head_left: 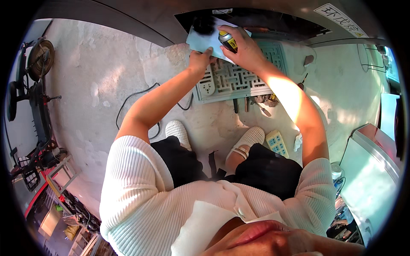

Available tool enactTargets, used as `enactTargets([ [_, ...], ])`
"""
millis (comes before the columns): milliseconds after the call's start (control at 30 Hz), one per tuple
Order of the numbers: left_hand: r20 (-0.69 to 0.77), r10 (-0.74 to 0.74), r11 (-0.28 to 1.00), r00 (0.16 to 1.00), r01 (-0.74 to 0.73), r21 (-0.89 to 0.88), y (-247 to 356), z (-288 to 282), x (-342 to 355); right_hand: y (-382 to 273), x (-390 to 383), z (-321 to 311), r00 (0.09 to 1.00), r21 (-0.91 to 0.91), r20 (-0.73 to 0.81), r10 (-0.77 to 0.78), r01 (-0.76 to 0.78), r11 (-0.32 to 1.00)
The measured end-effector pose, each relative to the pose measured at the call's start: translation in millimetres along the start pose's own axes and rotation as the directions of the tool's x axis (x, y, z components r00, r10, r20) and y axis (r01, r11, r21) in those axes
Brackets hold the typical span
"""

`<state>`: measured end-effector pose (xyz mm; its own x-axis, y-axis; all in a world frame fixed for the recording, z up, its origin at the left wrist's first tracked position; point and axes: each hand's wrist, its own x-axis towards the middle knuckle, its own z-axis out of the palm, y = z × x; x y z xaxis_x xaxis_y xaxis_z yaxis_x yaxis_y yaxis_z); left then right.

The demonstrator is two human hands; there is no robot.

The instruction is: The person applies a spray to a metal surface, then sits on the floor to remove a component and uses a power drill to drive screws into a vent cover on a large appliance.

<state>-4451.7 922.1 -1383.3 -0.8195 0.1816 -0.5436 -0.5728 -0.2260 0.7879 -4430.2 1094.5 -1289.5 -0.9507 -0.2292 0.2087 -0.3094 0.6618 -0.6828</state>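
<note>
Sheet, one, pinched in left hand; spray can, one, gripped in right hand; two shoes on floor.

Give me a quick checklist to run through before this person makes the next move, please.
1. Spray can held: ok, the right fingers wrap around it.
2. Pale sheet steadied: ok, the left fingers hold its near edge.
3. Spray direction: cannot tell; no opening can be made out on the can's yellow top.
4. Black cable off the floor: not ok, it lies loose left of the left shoe.
5. Power strip away from the feet: not ok, it sits close beside the right shoe.
</note>
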Motion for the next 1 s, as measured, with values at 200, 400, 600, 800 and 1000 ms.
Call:
enactTargets([
  [200,0.000,-0.020,1.000,1.000,0.020,-0.013,4.0,3.4,-4.8,24.8,56.4,30.4,0.999,-0.188,-0.028,-0.037,0.031,0.982],
  [400,-0.026,-0.010,1.000,1.000,0.010,-0.008,0.4,-1.9,-3.7,14.3,62.6,37.9,0.992,-0.268,-0.013,0.124,-0.123,0.955],
  [600,-0.015,0.031,0.999,0.999,-0.031,0.018,-4.7,-4.1,1.5,17.8,58.0,40.2,0.992,-0.282,-0.007,0.124,-0.121,0.952],
  [800,-0.019,0.025,1.000,1.000,-0.025,0.011,-2.1,-3.1,-0.6,9.7,57.2,40.1,0.982,-0.288,-0.059,0.180,-0.190,0.938],
  [1000,-0.025,0.019,1.000,1.000,-0.019,0.006,-6.4,-5.4,3.8,-8.4,68.5,36.1,0.975,-0.365,-0.051,0.214,-0.218,0.905],
])
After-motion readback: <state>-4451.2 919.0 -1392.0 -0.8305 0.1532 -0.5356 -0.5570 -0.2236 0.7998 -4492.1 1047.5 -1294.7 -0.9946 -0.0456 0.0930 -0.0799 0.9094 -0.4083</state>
